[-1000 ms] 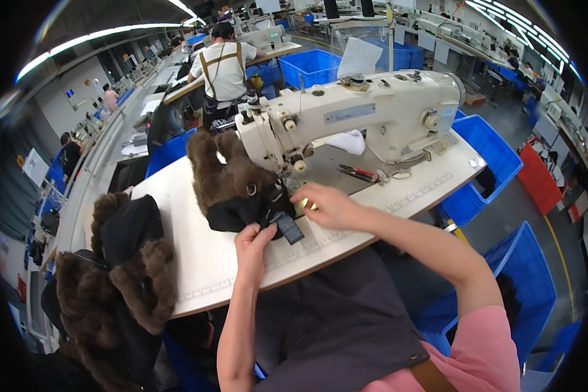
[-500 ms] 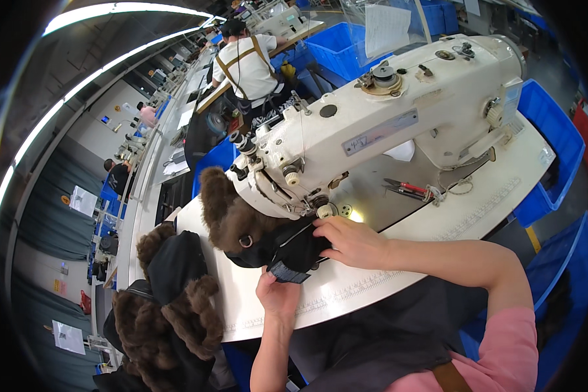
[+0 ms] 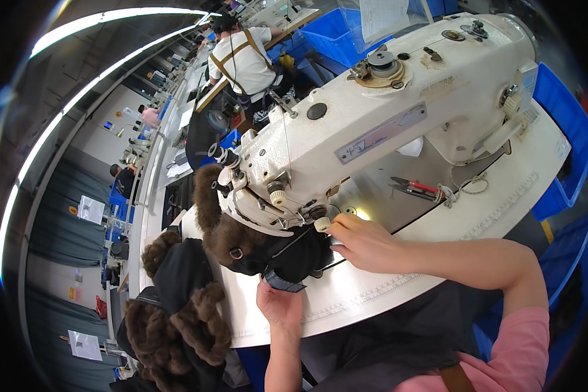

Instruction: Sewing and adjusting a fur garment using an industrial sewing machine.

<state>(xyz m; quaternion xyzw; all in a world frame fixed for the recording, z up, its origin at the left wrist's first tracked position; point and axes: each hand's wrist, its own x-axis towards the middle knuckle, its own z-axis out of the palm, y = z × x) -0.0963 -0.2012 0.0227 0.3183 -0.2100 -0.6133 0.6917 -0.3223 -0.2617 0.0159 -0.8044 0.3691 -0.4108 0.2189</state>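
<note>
A piece with black cloth (image 3: 297,251) and brown fur (image 3: 232,238) lies under the head of a white sewing machine (image 3: 353,134). A small metal ring (image 3: 236,253) sits on the fur. At the near edge of the cloth, my left hand (image 3: 282,306) pinches a dark patch (image 3: 283,282) between thumb and fingers. My right hand (image 3: 366,243) is beside the needle area, its fingers drawn together next to a pale round knob (image 3: 322,224). Whatever is between those fingertips is hidden. The needle itself does not show.
More fur-and-black pieces (image 3: 176,307) are heaped at the table's left edge. Red-handled snips (image 3: 419,187) and a cord lie right of the needle area. Blue bins (image 3: 565,144) stand at the right. A person in a white shirt (image 3: 243,62) works farther off.
My right hand has shifted off the cloth, up and right, closer to the knob. The patch in my left hand has tilted. The whole view has shifted a little.
</note>
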